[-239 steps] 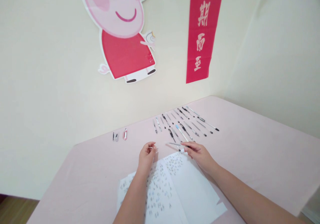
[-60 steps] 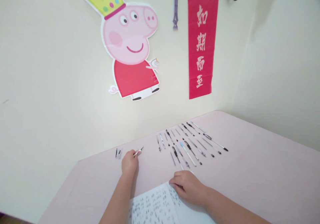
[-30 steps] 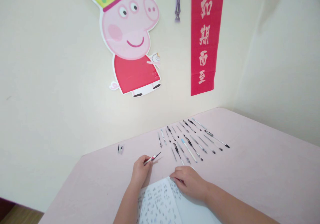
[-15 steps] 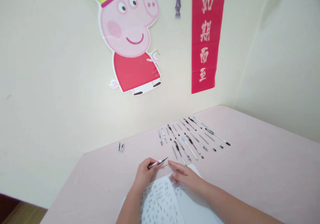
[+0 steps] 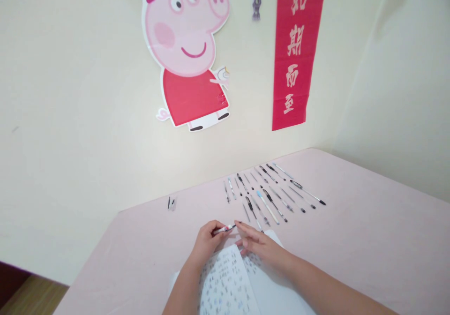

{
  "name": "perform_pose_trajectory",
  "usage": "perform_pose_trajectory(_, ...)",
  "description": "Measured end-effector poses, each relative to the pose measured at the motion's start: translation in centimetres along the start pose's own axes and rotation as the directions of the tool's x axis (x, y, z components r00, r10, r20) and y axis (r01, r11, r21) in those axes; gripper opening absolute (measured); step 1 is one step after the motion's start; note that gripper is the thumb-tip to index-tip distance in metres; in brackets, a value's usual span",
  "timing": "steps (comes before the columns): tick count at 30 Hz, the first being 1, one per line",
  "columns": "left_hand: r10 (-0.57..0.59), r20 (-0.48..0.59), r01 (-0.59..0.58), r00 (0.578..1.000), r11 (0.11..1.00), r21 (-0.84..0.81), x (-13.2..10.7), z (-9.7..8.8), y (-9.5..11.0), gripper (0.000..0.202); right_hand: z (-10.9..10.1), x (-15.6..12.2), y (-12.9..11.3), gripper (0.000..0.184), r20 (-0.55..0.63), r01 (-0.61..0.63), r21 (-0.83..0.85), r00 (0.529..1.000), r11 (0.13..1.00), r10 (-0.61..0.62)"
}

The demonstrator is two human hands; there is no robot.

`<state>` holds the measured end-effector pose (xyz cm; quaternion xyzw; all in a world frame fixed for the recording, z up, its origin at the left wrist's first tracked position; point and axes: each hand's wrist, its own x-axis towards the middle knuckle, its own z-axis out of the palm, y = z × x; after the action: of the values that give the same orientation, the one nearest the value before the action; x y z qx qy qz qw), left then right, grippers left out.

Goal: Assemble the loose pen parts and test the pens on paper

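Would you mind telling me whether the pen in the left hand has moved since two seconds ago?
Yes. The pen in the left hand moved right, away from the small caps near the wall, to the paper's top edge beside the right hand.

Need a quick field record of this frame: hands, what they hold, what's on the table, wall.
left hand: grips a pen with a red-and-white barrel, held just above the paper
right hand: fingertips at the pen's tip end, palm over the paper
paper: white sheets with rows of small handwriting, on the pink table
pen row: many pens laid side by side beyond the hands
small caps: lie apart, near the wall
wall: pig cutout, red banner
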<state>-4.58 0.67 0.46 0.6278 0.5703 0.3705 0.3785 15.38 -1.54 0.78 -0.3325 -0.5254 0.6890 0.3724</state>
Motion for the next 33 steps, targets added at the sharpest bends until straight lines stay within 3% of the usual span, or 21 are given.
perform_pose_trajectory(5, -0.009, -0.025, 0.007, 1.000, 0.996, -0.087, 0.1, -0.1, -0.3, 0.017, -0.3, 0.0, -0.1, 0.048, -0.043, 0.062, 0.006, 0.997, 0.998, -0.062)
perform_pose_trajectory(15, 0.026, -0.127, -0.054, 0.992, 0.972, -0.230, 0.7, -0.7, -1.1, 0.021, -1.2, -0.3, -1.2, 0.036, -0.288, 0.148, 0.024, 0.948, 0.989, -0.135)
perform_pose_trajectory(22, 0.041, -0.206, -0.068, 0.978, 0.990, -0.127, 0.5, -0.5, -0.6, 0.015, -1.7, -0.3, -1.1, 0.039, -0.333, 0.195, 0.063, 0.929, 0.979, -0.163)
perform_pose_trajectory(33, 0.078, -0.131, -0.078, 0.988, 0.997, 0.008, 0.4, -0.5, -0.4, 0.013, -1.9, -0.1, -1.0, 0.043, -0.363, 0.191, 0.105, 0.921, 0.976, -0.142)
